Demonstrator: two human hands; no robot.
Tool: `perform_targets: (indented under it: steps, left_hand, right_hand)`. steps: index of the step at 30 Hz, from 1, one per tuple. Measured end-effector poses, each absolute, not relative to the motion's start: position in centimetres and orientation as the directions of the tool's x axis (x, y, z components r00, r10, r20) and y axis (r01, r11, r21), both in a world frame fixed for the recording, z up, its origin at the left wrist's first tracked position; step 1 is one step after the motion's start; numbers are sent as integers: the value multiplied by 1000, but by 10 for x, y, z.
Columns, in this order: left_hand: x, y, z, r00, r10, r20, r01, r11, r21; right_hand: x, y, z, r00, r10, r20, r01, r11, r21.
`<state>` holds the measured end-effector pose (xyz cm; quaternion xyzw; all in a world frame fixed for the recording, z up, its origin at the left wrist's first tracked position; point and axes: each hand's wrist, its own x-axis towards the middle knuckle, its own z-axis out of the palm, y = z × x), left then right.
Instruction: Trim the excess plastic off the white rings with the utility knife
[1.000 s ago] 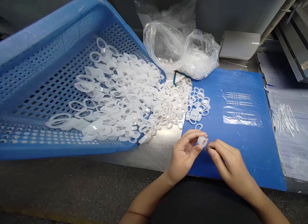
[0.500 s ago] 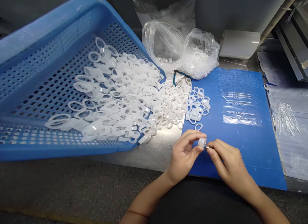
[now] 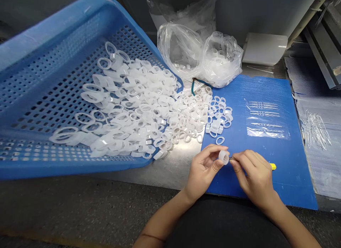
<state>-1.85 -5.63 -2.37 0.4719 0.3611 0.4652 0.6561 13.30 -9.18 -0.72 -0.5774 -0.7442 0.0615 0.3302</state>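
In L hand (image 3: 204, 171), translucent plastic ring (image 3: 223, 157)

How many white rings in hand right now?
1: the white plastic ring, held in the left hand, next to the right hand. Another could be hidden behind the fingers.

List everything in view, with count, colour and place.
perforated crate: one, blue, tilted on the left
plastic rings: many, translucent white, heaped in the crate and spilling onto the bench
metal bench: one, grey, under everything
plastic bags: at least two, clear, behind the heap, holding rings
mat: one, blue, right of the heap
film sheet: one, clear, on the mat, holding thin strips
slender pieces: a bunch, clear, far right on a pale sheet
teal-handled tool: one, beside the bags
yellow object: one, on the mat beyond the right hand
held ring: one, white, in the left hand
small metal tool: one, silver, at the held ring
left hand: one, holding the ring
right hand: one, pinching the small metal tool
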Motion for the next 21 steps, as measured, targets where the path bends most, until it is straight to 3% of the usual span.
perform_targets:
  steps: [4,6,9,12,15,21]
  left_hand:
    - [-16,-57,-24,387,907,-166,-352,312,883]
    - [-15,-54,-24,397,895,-203,-399,367,840]
    - [-15,-47,-26,323,916,-237,-506,379,775]
    - [-19,-41,-29,289,922,-258,-554,381,740]
    - [-23,-41,-31,335,911,-239,-527,391,754]
    - [-25,-51,-31,361,914,-185,-378,325,867]
  right_hand:
    - [132,-90,-9,-37,884,465,793,309,-524]
    - [132,-90,-8,-88,877,472,752,369,-546]
    - [132,-88,-6,-216,831,513,658,512,-552]
    - [134,-84,-3,-199,826,527,634,518,-574]
    - [133,-78,-3,-181,827,532,676,497,-544]
    - [123,-74,-11,-313,813,490,695,548,-465]
